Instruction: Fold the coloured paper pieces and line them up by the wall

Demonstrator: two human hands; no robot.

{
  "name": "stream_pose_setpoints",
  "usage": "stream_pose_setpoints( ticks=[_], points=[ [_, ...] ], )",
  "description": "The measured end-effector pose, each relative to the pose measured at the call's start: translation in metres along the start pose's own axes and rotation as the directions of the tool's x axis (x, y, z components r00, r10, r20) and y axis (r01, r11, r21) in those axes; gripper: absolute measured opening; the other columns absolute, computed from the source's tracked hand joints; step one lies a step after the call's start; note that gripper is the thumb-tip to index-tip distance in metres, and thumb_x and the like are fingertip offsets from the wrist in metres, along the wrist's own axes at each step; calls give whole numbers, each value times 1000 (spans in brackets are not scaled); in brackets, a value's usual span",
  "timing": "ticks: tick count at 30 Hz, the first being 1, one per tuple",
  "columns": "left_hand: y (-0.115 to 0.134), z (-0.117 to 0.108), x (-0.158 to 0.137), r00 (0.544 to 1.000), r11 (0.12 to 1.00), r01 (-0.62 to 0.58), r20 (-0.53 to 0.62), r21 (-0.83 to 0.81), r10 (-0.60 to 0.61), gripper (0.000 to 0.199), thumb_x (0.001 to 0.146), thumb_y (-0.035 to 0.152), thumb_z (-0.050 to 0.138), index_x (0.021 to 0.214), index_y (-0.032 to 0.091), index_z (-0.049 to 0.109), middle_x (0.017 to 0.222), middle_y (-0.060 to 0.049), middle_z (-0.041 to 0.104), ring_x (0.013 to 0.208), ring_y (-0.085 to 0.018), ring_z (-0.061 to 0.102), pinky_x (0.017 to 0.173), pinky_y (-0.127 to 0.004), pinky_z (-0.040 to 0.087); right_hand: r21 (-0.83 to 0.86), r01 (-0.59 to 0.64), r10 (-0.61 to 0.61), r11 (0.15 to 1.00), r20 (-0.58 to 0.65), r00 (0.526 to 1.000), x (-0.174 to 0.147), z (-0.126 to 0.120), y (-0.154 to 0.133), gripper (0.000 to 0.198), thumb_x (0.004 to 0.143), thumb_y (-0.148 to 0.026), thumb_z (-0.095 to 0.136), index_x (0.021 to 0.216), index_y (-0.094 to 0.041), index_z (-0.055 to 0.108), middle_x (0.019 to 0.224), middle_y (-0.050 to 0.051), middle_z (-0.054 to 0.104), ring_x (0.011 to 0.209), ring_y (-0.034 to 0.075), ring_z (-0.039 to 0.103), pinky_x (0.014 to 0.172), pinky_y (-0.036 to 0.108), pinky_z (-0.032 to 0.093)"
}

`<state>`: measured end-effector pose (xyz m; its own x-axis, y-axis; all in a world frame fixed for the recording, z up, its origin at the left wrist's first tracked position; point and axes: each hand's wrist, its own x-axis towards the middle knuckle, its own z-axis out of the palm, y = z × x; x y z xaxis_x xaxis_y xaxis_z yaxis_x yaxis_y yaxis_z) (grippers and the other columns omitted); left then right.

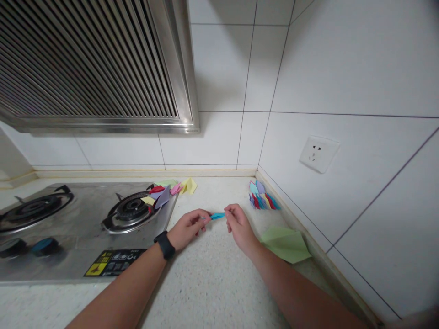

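Pinching a narrow bright-blue folded-paper strip between the left hand's grip and the right hand's grip, each closed on one end; held over the pale speckled stone counter, mid-scene, right of the flat stainless-steel gas stove; wearing a black square watch on the left wrist; flanked at far right by a cluster of multicoloured pointed folded-paper pieces, and nearer on the right by a creased light-green paper sheet; faced at far left by loose red, purple, pink and yellow papers spread from stove to counter.
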<state>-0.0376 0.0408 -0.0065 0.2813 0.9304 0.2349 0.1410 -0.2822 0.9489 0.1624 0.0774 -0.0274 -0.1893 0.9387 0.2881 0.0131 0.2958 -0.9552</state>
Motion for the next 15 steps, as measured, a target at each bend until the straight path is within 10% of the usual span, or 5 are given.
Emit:
stream_pose_setpoints(
  ticks=[8, 15],
  points=[
    [-5, 10, 1, 996, 997, -48, -75, -67, 43, 41, 84, 36, 63, 118, 23, 46, 117, -10, 62, 63, -8, 59, 46, -17, 40, 100, -17, 14, 995, 24, 1000, 0, 4, -8, 29, 84, -50, 51, 86, -22, 47, 59, -7, 40, 47, 10, 38, 41, 21, 31],
    [-6, 8, 4, 964, 976, -118, -217, 183, 157, 17, 85, 32, 61, 96, 19, 59, 102, -7, 68, 68, -11, 59, 56, -21, 44, 62, -5, 2, 998, 52, 999, 1, 2, -5, 29, 85, -50, 51, 87, -22, 48, 59, -7, 40, 46, 9, 38, 41, 21, 29]
  ],
)
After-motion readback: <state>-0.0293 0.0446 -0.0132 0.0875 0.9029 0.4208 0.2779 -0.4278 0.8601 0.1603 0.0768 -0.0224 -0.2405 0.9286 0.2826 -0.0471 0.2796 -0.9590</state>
